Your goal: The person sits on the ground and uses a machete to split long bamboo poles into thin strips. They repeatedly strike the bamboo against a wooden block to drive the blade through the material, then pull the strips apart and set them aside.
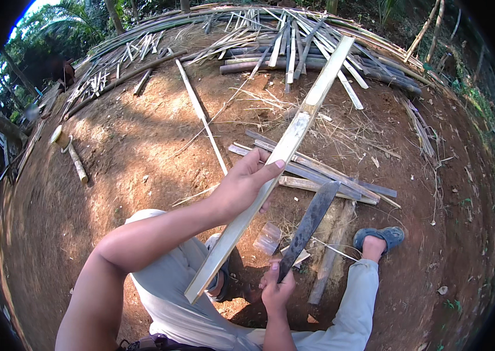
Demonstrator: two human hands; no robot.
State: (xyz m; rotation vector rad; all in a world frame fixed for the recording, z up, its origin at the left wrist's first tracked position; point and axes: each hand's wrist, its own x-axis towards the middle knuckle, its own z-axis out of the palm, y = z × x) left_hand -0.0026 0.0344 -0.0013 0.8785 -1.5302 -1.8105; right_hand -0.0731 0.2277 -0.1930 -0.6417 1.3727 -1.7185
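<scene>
A long split bamboo strip (pixel 294 131) slants across the middle, its pale inner face up, with one joint across its upper part. My left hand (pixel 246 186) is closed around it below its middle, thumb on top. The strip's lower end hangs over my bent left leg. My right hand (pixel 277 289) is closed on the handle of a machete (pixel 310 225), whose dark, broad blade points up and away to the right. Strip and blade stand apart. Most of the handle is hidden by my fingers.
Several split bamboo pieces (pixel 341 178) lie just beyond the machete. Under its blade a log (pixel 332 251) rests on the ground beside a clear plastic container (pixel 268 238). Large bamboo piles (pixel 247 61) spread at the back. A wooden mallet-like piece (pixel 78 164) lies left.
</scene>
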